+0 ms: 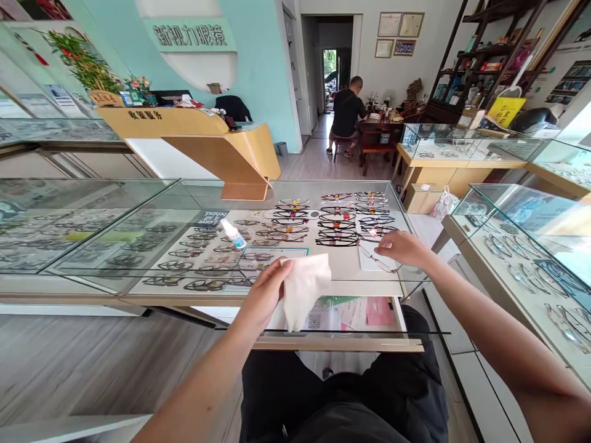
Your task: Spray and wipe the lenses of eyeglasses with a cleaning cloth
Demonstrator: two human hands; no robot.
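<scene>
Near the middle, my left hand (266, 288) pinches the cloth (307, 286). On the right, my right hand (404, 248) curls nearly closed at the glasses (386, 267) over the white pad (366, 263); I can't tell if it grips. Handling them seems the step; go gently.

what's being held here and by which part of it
The left hand holds a white cloth near its upper corner. Whether the right hand grips the glasses beside it cannot be told.

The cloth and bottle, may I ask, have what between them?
In the head view, a teal-edged card shows between cloth and bottle; the left hand grips the cloth.
</scene>
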